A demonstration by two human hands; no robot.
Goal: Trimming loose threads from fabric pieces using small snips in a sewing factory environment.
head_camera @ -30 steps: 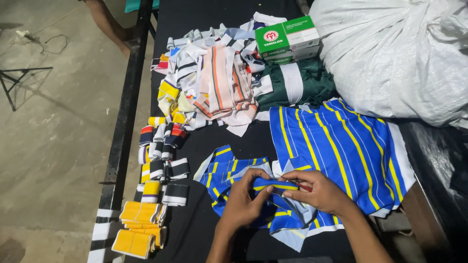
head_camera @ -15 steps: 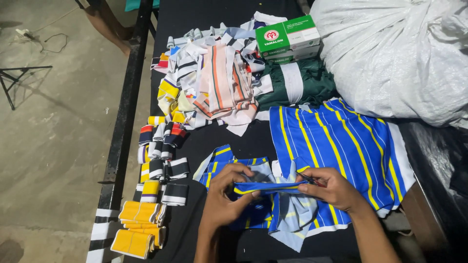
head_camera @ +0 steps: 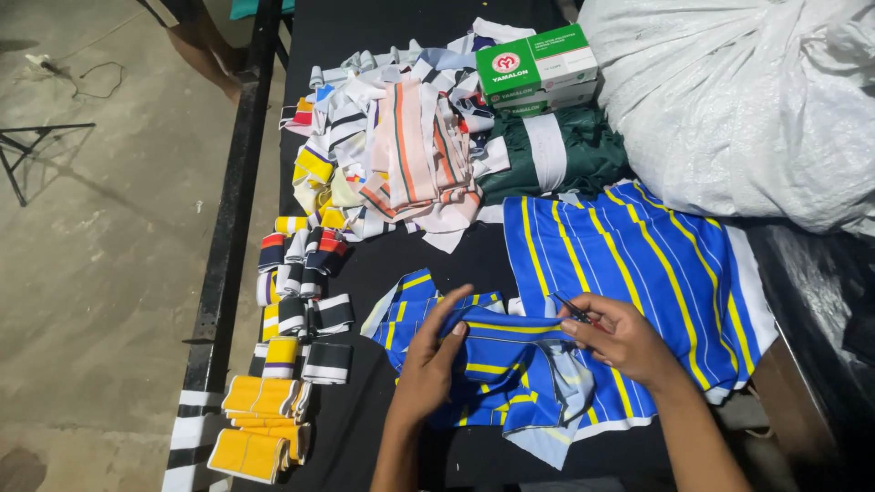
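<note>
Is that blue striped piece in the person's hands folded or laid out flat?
Folded. The blue striped piece is doubled over between the left hand and right hand, its edge turned back on itself.

The folded cloth piece [head_camera: 497, 342] is royal blue with thin yellow stripes, like the blue stack [head_camera: 638, 264] beside it, on a black surface [head_camera: 401, 55] with yellow rib cuffs [head_camera: 260, 424], a dark green cloth [head_camera: 547, 155], a green-and-white box [head_camera: 536, 66] and a white sack [head_camera: 729, 100].

Bare black table [head_camera: 365, 437] open near left of the hands, folded cuff stacks [head_camera: 296, 292] lining left edge, scrap heap [head_camera: 392, 155] far, white sack [head_camera: 729, 100] blocking far right
</note>
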